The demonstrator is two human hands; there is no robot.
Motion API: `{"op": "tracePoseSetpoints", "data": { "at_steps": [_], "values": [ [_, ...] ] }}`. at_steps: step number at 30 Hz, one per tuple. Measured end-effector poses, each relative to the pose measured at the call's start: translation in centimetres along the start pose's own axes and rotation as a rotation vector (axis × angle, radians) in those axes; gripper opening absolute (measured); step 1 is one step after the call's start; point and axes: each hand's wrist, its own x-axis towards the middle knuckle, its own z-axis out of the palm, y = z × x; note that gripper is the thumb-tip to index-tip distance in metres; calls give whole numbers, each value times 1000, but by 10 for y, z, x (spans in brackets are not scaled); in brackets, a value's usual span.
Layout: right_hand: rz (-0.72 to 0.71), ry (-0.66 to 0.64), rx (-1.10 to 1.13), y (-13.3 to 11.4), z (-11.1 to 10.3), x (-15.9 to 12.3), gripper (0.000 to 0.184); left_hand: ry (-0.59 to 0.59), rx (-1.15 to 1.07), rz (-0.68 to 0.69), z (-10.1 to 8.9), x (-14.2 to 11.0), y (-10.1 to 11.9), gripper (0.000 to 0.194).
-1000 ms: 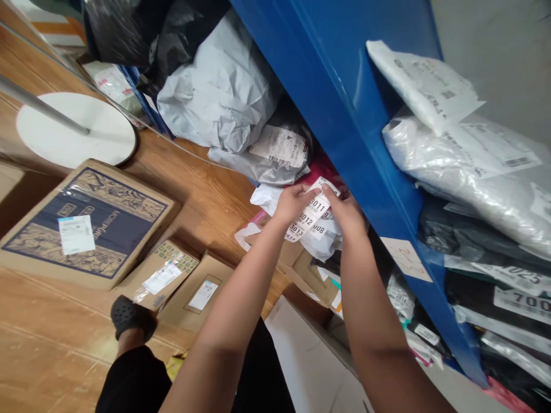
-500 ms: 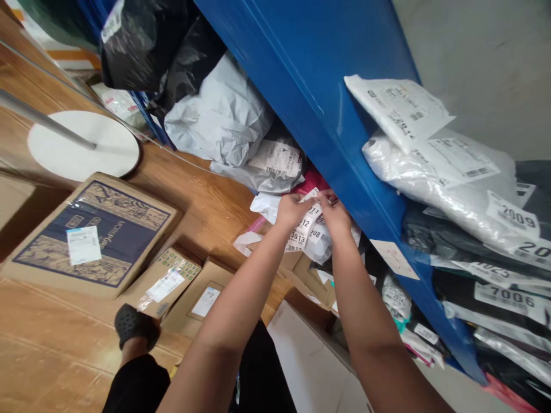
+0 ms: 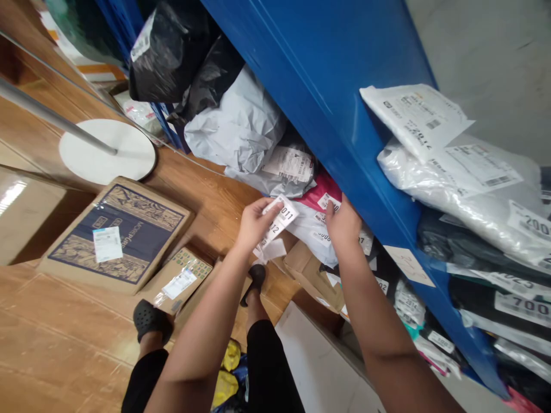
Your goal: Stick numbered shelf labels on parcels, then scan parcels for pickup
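My left hand [image 3: 257, 223] pinches a strip of white number labels [image 3: 279, 221] between thumb and fingers. The printed 3011 is partly covered, and the strip's lower end hangs curled. My right hand [image 3: 345, 226] grips the edge of a pink mailer bag [image 3: 319, 192], its thumb over a white number sticker on it; the other fingers are mostly hidden. Below the pink bag lies a white mailer bag [image 3: 307, 223] with number stickers. Grey bags [image 3: 239, 123] are heaped just beyond, one bearing a shipping label.
A blue shelf upright [image 3: 327, 103] slants across the view. Right of it are stacked numbered parcels [image 3: 456, 166]. On the wooden floor stand a printed carton [image 3: 129, 229], a smaller box [image 3: 185, 275] and a round white stand base [image 3: 107, 166]. An open carton [image 3: 310, 269] sits below my hands.
My hands have separated. The left has drawn the label strip away to the left, while the right has shifted slightly right at the pink bag. The whole view has shifted a little.
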Motion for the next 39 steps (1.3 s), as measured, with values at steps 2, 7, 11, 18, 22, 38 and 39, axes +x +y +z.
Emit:
{"op": "tracePoseSetpoints", "data": {
  "at_steps": [2,7,11,18,22,38,39],
  "values": [
    [-148,-61,45,-30,-7,10,43,4,-90,54,-7,23,-4,31],
    [-170,-292,205,-61,8,45,27,-1,-175,-56,9,65,-10,35],
    [6,-354,304,-52,26,56,16,95,67,-184,18,67,-9,38],
    [115,-290,45,-62,31,47,4,125,-72,-334,25,53,-19,34],
    [92,-215,14,-64,36,40,5,241,88,-293,28,43,-15,40],
    [-162,2,400,-134,24,57,45,90,-5,75,-115,12,54,33],
    [-217,-18,550,-148,27,63,39,70,-67,91,-122,24,57,31]
  ]
}}
